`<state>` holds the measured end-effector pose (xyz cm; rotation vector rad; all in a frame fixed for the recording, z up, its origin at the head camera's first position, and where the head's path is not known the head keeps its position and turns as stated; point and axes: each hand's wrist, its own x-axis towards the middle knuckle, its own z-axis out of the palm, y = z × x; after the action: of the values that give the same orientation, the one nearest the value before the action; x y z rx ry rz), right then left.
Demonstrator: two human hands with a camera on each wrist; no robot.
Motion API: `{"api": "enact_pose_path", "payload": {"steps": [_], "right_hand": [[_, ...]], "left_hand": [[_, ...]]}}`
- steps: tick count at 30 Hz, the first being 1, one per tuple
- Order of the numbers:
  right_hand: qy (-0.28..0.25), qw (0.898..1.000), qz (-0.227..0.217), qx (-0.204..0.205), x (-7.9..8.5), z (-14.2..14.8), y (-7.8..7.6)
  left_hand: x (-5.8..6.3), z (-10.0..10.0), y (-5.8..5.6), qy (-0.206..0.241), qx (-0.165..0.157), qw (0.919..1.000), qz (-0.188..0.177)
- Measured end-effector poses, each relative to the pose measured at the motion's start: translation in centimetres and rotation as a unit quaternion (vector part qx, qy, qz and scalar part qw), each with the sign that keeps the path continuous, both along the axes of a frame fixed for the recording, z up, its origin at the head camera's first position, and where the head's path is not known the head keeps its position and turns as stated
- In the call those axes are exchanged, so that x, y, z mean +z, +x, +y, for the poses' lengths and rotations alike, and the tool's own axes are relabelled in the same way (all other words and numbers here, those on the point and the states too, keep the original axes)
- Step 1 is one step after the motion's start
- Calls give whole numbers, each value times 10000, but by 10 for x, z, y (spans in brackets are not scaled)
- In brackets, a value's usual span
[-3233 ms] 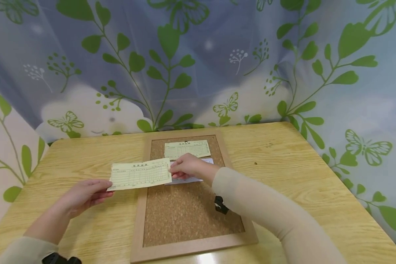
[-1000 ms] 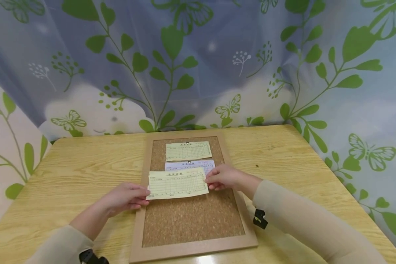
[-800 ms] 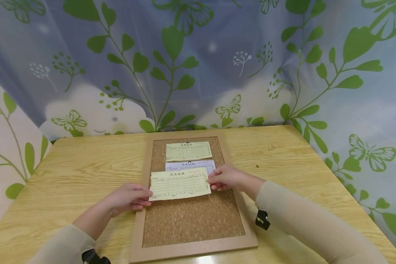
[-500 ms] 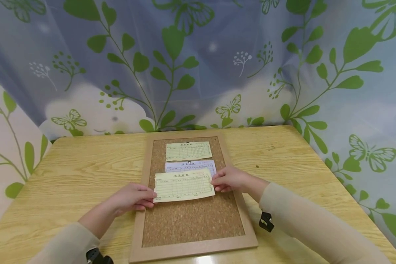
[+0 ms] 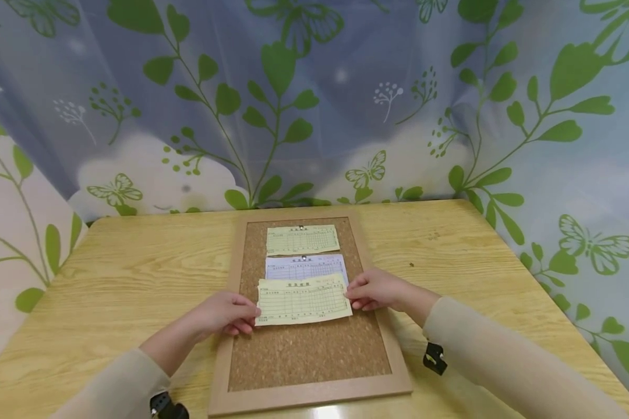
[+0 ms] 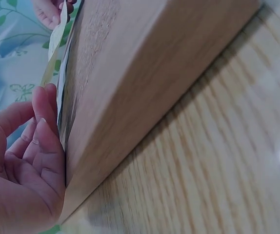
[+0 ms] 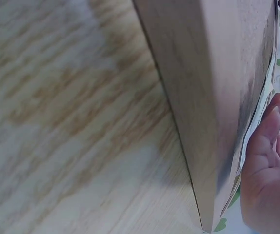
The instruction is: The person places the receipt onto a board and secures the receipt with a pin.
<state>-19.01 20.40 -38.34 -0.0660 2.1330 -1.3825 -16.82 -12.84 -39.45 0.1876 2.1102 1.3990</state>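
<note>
A yellow receipt slip [image 5: 303,301] with a printed grid is stretched between my two hands over the cork board [image 5: 309,358]. My left hand [image 5: 225,314] pinches its lower left corner between thumb and finger. At its right edge my right hand [image 5: 380,291] does the same. The slip's upper part covers the lower part of a lilac receipt slip [image 5: 305,267], which a pushpin [image 5: 304,257] fixes to the board. Above that hangs another yellow slip [image 5: 301,240], with its own pushpin [image 5: 301,227] at the top edge. In the left wrist view, the thumb and fingertips [image 6: 45,95] meet on the paper.
The board's wooden frame [image 5: 314,396] lies flat on a wood-grain table [image 5: 136,262]. Behind and at the sides hangs a curtain [image 5: 314,116] with leaves and butterflies. A small dark spot [image 5: 411,265] marks the table right of the board.
Both hands have carried the yellow slip from the left of the board rightward and slightly down, over the cork. The lilac slip and its pushpin show more than before.
</note>
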Motion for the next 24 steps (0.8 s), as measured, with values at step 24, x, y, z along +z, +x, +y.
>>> {"api": "enact_pose_path", "payload": {"steps": [24], "right_hand": [[88,9999,20,143,-3,7,10]], "left_hand": [[2,12,8,-507,-539,9954,613]]}}
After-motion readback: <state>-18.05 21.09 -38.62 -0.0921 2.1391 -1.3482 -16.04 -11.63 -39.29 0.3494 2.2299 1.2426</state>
